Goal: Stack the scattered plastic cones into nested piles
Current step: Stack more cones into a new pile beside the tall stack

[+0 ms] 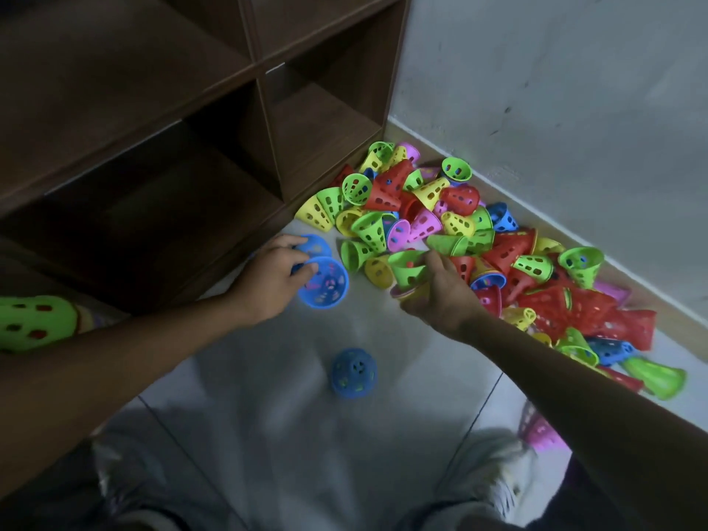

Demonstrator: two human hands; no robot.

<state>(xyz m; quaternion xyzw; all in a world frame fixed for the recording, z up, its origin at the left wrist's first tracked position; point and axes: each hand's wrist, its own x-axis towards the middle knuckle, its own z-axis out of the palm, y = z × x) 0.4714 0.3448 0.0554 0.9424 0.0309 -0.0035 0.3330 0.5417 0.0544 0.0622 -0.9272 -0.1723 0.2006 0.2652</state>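
Note:
A heap of perforated plastic cones (459, 224) in red, green, yellow, pink and blue lies along the wall. My left hand (268, 281) grips the rim of a blue cone (325, 285) that lies mouth-up, with a second blue cone (316, 245) just behind it. My right hand (440, 293) holds a green cone (408, 268) at the near edge of the heap; pink and yellow cones peek out under its fingers. A lone blue cone (354, 371) stands tip-up on the floor between my arms.
A dark wooden cubby shelf (191, 128) fills the upper left. The grey wall (555, 90) bounds the heap on the right. A green stack of cones (34, 321) lies at the far left edge, a pink cone (540, 431) near my right knee. Pale floor tiles (306, 435) lie below.

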